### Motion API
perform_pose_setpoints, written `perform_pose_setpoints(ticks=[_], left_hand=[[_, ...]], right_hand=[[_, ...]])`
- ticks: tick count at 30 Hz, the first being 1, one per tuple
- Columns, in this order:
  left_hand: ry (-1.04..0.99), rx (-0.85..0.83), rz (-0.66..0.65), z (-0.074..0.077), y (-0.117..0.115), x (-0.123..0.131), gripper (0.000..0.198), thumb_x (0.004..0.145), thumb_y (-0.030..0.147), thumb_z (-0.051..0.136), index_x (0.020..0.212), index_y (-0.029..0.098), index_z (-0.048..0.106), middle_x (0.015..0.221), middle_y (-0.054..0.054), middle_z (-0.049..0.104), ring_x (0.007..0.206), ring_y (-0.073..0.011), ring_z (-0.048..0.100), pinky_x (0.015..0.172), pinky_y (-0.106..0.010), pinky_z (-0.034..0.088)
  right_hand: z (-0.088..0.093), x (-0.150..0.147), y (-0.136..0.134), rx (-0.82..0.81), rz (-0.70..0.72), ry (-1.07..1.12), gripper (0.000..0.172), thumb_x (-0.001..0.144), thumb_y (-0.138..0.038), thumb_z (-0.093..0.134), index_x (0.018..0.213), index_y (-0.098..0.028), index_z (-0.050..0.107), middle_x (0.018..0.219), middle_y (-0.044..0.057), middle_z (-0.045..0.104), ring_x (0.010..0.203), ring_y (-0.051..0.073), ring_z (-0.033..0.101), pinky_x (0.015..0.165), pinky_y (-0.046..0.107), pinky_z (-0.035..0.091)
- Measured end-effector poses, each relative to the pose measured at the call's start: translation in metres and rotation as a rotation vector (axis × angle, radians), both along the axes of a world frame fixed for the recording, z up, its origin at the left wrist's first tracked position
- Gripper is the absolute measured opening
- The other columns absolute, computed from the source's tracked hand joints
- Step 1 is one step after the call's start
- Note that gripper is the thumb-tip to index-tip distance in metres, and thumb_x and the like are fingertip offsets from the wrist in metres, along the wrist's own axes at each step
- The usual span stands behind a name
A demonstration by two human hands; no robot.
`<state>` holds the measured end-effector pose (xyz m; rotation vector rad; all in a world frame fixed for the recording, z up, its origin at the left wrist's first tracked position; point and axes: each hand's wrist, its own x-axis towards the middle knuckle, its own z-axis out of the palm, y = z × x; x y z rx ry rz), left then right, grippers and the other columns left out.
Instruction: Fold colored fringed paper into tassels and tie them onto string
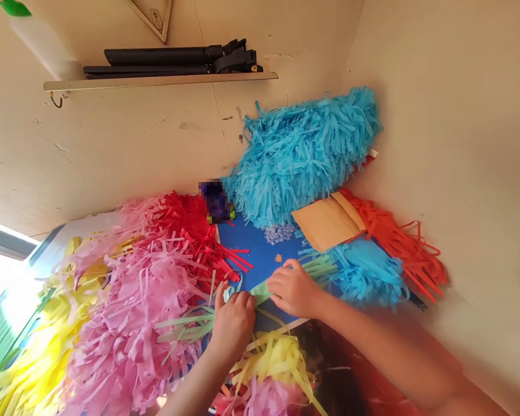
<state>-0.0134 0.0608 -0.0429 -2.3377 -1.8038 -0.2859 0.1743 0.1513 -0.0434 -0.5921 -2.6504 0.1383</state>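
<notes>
Both of my hands rest on a blue board (260, 251) in the middle of the frame. My left hand (233, 320) is closed, pinching one end of a light green paper strip (260, 290). My right hand (293, 288) presses its curled fingers on the same strip from the right side. More green fringed strips (186, 323) trail off to the left under my left hand. Yellow fringe (277, 358) lies just below my wrists.
Piles of fringed paper surround the board: pink (147, 306) and yellow (34, 346) at left, red (186, 222) behind, light blue (303, 153) at back, orange (398, 237) at right. A tan envelope (327, 221) lies by the blue pile. A shelf (160, 81) holds black bars.
</notes>
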Motion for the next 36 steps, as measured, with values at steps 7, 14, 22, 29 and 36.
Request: perform_pose_setpoints(ticks=[7, 14, 22, 29, 36], left_hand=[[-0.132, 0.034, -0.012, -0.007, -0.013, -0.014, 0.03, 0.094, 0.005, 0.046, 0.089, 0.02, 0.071, 0.089, -0.002, 0.076, 0.083, -0.0197, 0.071, 0.113, -0.052, 0.022], [-0.251, -0.057, -0.009, -0.014, -0.017, -0.044, 0.021, 0.097, 0.024, 0.051, 0.094, 0.029, 0.071, 0.095, 0.001, 0.076, 0.092, -0.0207, 0.069, 0.108, -0.049, 0.025], [-0.297, -0.106, 0.101, -0.011, -0.005, -0.043, 0.028, 0.098, 0.03, 0.049, 0.078, 0.025, 0.069, 0.087, -0.001, 0.075, 0.089, -0.0216, 0.067, 0.1, -0.047, 0.031], [-0.264, -0.232, 0.167, -0.008, 0.007, -0.046, 0.028, 0.092, 0.035, 0.055, 0.069, 0.026, 0.069, 0.086, -0.002, 0.076, 0.091, -0.0264, 0.065, 0.083, -0.044, 0.036], [-0.24, -0.309, 0.19, -0.005, 0.013, -0.046, 0.028, 0.089, 0.033, 0.057, 0.064, 0.025, 0.067, 0.081, -0.002, 0.074, 0.086, -0.0258, 0.063, 0.081, -0.044, 0.038]], right_hand=[[-0.018, 0.005, 0.005, -0.045, 0.046, -0.101, 0.011, 0.089, -0.015, 0.06, 0.089, -0.019, 0.07, 0.092, 0.004, 0.072, 0.086, 0.018, 0.056, 0.087, 0.039, 0.027], [-0.026, 0.017, 0.025, -0.305, -0.134, 0.002, 0.004, 0.082, -0.032, 0.082, 0.081, -0.028, 0.079, 0.087, -0.001, 0.071, 0.087, 0.016, 0.057, 0.081, 0.033, 0.03], [-0.018, 0.008, 0.036, -0.466, -0.243, -0.061, 0.017, 0.082, -0.036, 0.08, 0.069, -0.026, 0.078, 0.078, -0.002, 0.07, 0.084, 0.016, 0.058, 0.076, 0.031, 0.031], [-0.007, -0.002, 0.037, -0.484, -0.32, -0.149, 0.023, 0.076, -0.032, 0.081, 0.056, -0.023, 0.072, 0.07, -0.001, 0.07, 0.08, 0.018, 0.057, 0.071, 0.031, 0.03], [-0.006, -0.006, 0.037, -0.489, -0.364, -0.215, 0.022, 0.074, -0.028, 0.08, 0.055, -0.022, 0.07, 0.07, 0.0, 0.07, 0.081, 0.02, 0.058, 0.072, 0.032, 0.032]])
